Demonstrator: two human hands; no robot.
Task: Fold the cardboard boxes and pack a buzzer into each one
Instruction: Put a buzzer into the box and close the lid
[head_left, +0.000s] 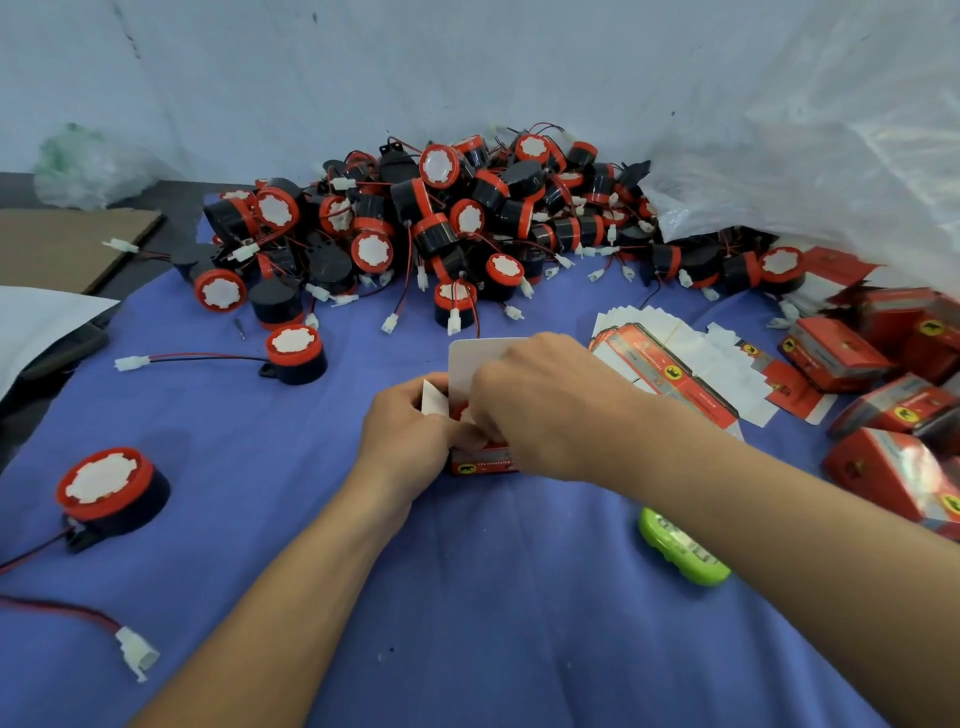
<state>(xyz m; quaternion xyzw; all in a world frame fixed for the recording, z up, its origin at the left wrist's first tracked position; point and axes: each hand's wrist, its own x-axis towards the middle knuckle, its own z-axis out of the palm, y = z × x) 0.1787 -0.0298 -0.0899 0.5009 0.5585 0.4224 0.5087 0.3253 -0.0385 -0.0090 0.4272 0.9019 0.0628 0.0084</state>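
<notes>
At the centre of the blue cloth stands a small red cardboard box (480, 462) with its white top flap (475, 358) raised. A red buzzer top shows just inside the box mouth. My left hand (405, 431) grips the box's left side and a white side flap. Over the opening my right hand (540, 405) curls down, fingers pinching at the box's top edge. A big heap of red-and-black buzzers (441, 218) with wires lies behind. Flat unfolded boxes (675, 369) are fanned out to the right.
Folded red boxes (883, 405) pile up at the right under a white plastic sheet. Loose buzzers sit at left (111, 491) and mid-left (296, 356). A green object (680, 551) lies under my right forearm. Brown cardboard (67, 244) lies at the far left.
</notes>
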